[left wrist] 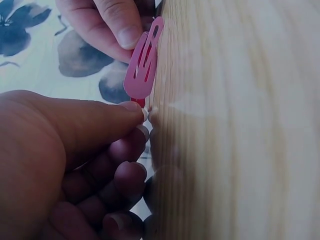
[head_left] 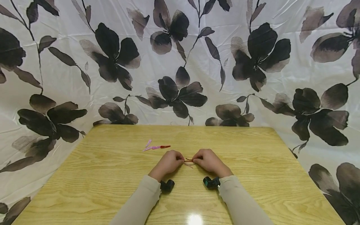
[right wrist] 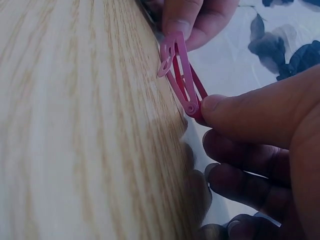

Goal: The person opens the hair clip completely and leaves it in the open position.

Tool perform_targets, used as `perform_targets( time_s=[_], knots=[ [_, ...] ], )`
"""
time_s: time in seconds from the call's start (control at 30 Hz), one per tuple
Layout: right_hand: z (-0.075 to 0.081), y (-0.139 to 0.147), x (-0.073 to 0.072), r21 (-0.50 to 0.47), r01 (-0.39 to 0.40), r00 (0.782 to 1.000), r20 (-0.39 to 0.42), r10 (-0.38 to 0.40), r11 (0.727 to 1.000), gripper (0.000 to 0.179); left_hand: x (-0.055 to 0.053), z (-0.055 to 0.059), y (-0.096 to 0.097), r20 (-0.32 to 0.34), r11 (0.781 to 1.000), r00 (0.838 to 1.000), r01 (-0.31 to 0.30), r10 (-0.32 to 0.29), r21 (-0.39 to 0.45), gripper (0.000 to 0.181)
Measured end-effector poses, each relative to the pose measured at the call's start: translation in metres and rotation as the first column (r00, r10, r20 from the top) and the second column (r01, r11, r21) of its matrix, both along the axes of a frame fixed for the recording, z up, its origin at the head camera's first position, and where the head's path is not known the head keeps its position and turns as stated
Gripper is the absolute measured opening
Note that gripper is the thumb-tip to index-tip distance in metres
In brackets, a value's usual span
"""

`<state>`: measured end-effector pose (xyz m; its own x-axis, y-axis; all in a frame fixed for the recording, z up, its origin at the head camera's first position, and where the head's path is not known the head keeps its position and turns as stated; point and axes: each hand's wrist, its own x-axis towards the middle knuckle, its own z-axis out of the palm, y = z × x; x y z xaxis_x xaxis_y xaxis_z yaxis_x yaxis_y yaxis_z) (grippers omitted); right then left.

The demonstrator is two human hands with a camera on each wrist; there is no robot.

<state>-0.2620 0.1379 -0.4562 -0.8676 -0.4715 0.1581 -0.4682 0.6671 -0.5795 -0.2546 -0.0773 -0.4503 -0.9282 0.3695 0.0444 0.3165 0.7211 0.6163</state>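
A red snap hair clip [right wrist: 200, 89] is stretched between both hands over the table, with an opened pink snap hair clip [left wrist: 137, 85] hooked onto it. My left hand [head_left: 170, 162] pinches one end of the red clip between thumb and index finger, the other fingers curled beneath. At the opposite end, my right hand [head_left: 209, 162] pinches the red clip the same way. The pink clip hangs between the fingertips of the two hands and covers much of the red one in the left wrist view.
Beyond the left hand, a red hair clip [head_left: 165, 146] and several pink hair clips [head_left: 155, 147] lie in a line on the wooden table [head_left: 253, 175]. A floral cloth [head_left: 219, 78] hangs behind the table. Each wrist wears a small black camera [head_left: 167, 186].
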Motion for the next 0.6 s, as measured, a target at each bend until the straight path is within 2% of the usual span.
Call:
perform_targets(
  time_s=[0.37,0.6],
  knots=[
    [0.0002,-0.0004,0.0003,-0.017,0.009,1.0,0.018,-0.009,1.0,0.013,0.0005,0.0018,-0.0033,0.013,1.0,1.0,-0.009,0.009,0.01,0.01],
    [-0.0002,-0.0005,0.0022,-0.043,0.049,0.998,0.035,-0.047,0.998,0.015,-0.0001,0.0017,-0.003,0.024,1.0,1.0,-0.008,0.008,0.022,0.011]
  ],
)
